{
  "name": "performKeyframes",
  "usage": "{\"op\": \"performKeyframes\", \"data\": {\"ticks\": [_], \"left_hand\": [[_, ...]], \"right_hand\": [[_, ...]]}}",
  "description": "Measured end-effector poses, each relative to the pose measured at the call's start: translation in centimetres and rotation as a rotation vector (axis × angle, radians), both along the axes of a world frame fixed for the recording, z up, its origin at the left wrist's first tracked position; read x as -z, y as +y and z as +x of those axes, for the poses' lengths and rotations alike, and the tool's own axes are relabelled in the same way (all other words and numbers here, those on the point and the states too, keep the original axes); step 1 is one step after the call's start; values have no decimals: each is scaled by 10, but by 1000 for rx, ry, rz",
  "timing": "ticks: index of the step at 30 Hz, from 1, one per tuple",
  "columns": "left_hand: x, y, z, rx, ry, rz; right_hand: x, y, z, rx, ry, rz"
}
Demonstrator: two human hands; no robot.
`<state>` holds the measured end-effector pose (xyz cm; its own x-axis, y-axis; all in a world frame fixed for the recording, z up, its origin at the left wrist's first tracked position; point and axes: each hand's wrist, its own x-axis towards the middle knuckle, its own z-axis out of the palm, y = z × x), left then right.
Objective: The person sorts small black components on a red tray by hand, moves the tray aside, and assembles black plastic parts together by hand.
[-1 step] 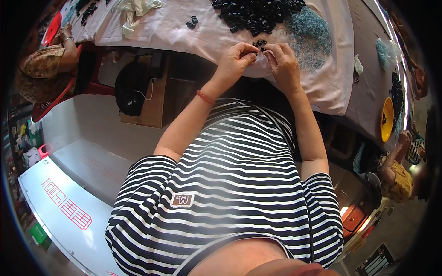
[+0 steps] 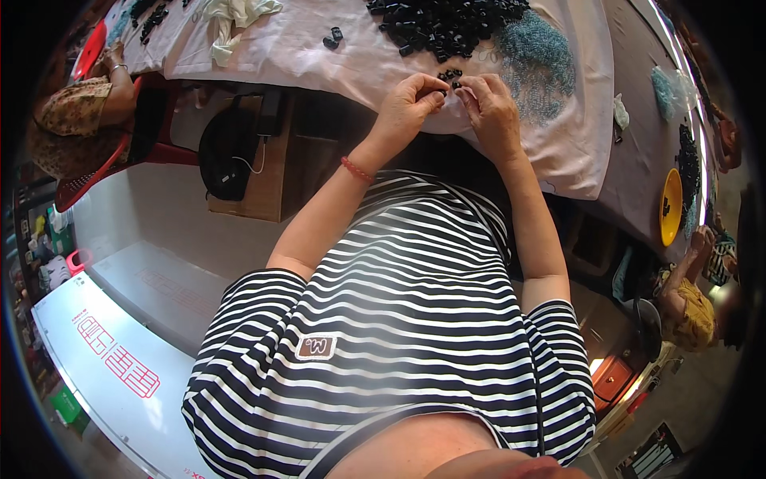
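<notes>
Over the near edge of the cloth-covered table (image 2: 295, 68), my left hand (image 2: 411, 102) pinches a small black piece (image 2: 442, 93) between thumb and fingertips. A red bead bracelet (image 2: 357, 170) circles that wrist. Close beside it, my right hand (image 2: 491, 112) has thumb and forefinger closed at another small dark piece, mostly hidden by the fingers. Several small black pieces (image 2: 451, 75) lie just beyond my fingertips. Farther back spreads a big heap of shiny black pieces (image 2: 439, 28). To its right, a pile of thin bluish, clear-looking small parts (image 2: 542, 60) reaches close to my right hand.
A few black pieces (image 2: 333, 37) and a pale crumpled cloth (image 2: 227, 24) lie to the left. On the right are a yellow dish (image 2: 670, 207) and another black heap (image 2: 688, 164). People sit at left (image 2: 84, 112) and right (image 2: 690, 307). A cardboard box (image 2: 267, 172) stands below the table.
</notes>
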<state>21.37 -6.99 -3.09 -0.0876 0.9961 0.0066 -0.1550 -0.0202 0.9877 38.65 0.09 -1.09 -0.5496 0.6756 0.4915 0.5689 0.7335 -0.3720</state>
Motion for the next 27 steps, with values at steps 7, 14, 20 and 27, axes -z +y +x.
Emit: {"op": "performKeyframes", "data": {"ticks": [7, 14, 20, 27], "left_hand": [[-5, -7, 11, -99, -49, -11], [-10, -12, 9, -96, -25, -33], [-13, -14, 7, -34, -196, -142], [-9, -16, 9, 7, -263, -133]], "right_hand": [[-1, 2, -4, 9, -77, 20], [-8, -1, -17, 138, -170, 12], [-3, 1, -15, 146, -182, -4], [-3, 0, -11, 107, -144, 24]]}}
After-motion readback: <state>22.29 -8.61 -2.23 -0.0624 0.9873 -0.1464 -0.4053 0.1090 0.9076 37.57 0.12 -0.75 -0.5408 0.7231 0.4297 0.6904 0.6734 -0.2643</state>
